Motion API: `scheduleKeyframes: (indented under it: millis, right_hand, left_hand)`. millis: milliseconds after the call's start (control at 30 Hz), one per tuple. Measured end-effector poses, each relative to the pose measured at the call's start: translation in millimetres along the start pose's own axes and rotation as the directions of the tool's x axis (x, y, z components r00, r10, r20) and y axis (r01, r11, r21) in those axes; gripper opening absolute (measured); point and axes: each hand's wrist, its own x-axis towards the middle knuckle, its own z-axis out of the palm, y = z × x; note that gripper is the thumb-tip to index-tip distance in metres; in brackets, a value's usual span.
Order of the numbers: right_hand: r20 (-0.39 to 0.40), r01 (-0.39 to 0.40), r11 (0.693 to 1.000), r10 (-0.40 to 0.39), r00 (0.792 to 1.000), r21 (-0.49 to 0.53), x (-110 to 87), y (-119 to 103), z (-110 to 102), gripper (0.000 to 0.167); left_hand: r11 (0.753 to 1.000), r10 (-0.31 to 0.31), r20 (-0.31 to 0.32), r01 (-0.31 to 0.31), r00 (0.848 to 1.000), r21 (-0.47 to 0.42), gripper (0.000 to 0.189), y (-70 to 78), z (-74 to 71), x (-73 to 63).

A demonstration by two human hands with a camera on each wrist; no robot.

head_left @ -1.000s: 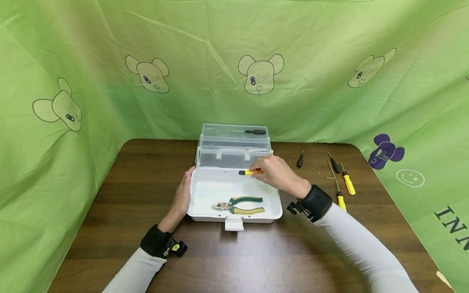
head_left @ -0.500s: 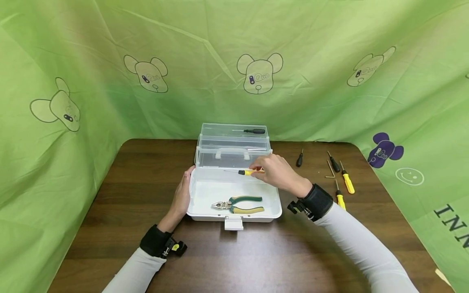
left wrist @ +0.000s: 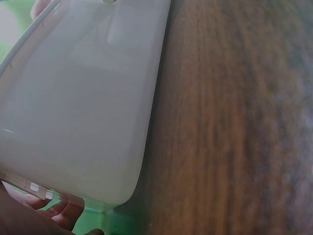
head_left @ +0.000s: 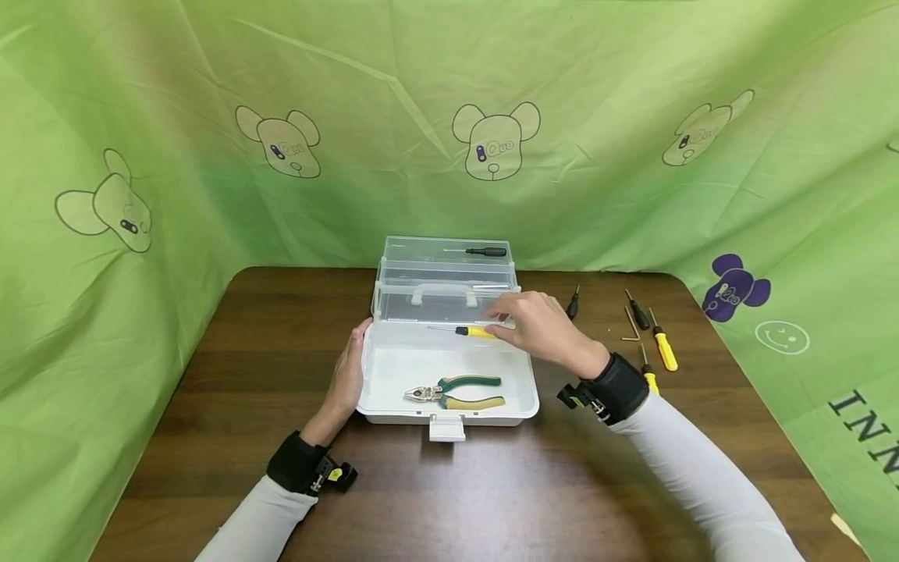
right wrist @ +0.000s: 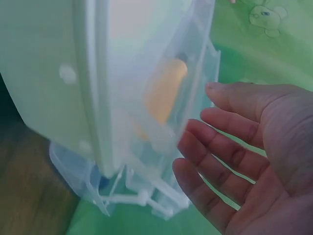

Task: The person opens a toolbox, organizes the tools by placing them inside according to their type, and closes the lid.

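Note:
A white toolbox (head_left: 385, 371) stands open, its clear trays (head_left: 449, 300) fanned out behind the base. My left hand (head_left: 346, 378) holds it at the left side, fingers bent around the rear corner in the left wrist view. A yellow-handled screwdriver (head_left: 477, 332) lies in the front clear tray, shaft to the left. Over the right end of its handle hovers my right hand (head_left: 539, 328), fingers spread apart; the right wrist view shows this hand holding nothing, beside the tray. Combination pliers (head_left: 472, 381) with green and tan handles lie in the base.
A black screwdriver (head_left: 486, 251) lies in the rear tray. Right of the box are two more black screwdrivers, two yellow screwdrivers (head_left: 663, 351) and an L-shaped hex key (head_left: 632, 326). Green cloth hangs behind the wooden table (head_left: 281, 312). The white latch (head_left: 446, 428) projects at the front.
My right hand has let go of the yellow screwdriver, opened its fingers and drawn slightly right. The screwdriver stays in the tray. My left hand keeps its place.

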Motion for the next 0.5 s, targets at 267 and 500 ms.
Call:
scheduleKeyframes:
  millis: [267,500]
  right_hand:
    - [-0.088,-0.061,0.998,0.06,0.994,-0.008,-5.7,18,-18,0.019]
    - [-0.131,-0.132,0.991,0.128,0.983,-0.022,-12.2,37,-27,0.017]
  left_hand:
    - [1.0,0.004,0.003,-0.004,1.0,-0.007,0.061,0.5,-0.3,-0.3]
    - [1.0,0.016,0.002,-0.016,1.0,-0.013,0.061,0.4,-0.3,0.0]
